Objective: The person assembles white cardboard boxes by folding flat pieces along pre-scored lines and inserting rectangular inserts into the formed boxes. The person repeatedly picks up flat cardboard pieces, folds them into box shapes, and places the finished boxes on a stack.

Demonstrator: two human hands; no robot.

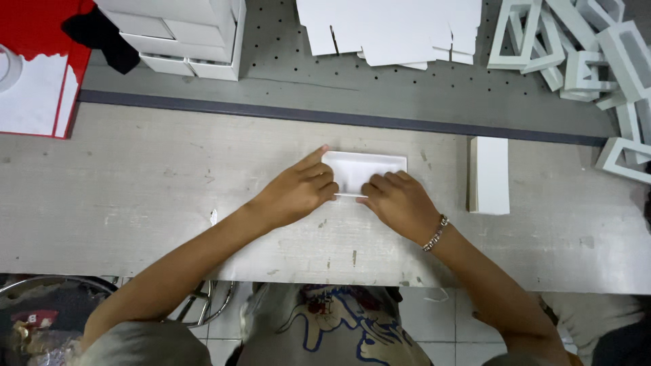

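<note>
A small white cardboard tray (369,166) lies flat on the pale worktable (135,196), near its middle. My left hand (298,190) presses on the tray's left end, index finger stretched along its left edge. My right hand (397,200), with a bead bracelet at the wrist, grips the tray's near edge with bent fingers. Both hands hide the near side of the tray.
A stack of white flat pieces (489,175) stands just right of the tray. Behind a dark strip lie white die-cut sheets (393,27), stacked white boxes (183,34), a heap of white window frames (583,47) and a red box (34,68) at far left.
</note>
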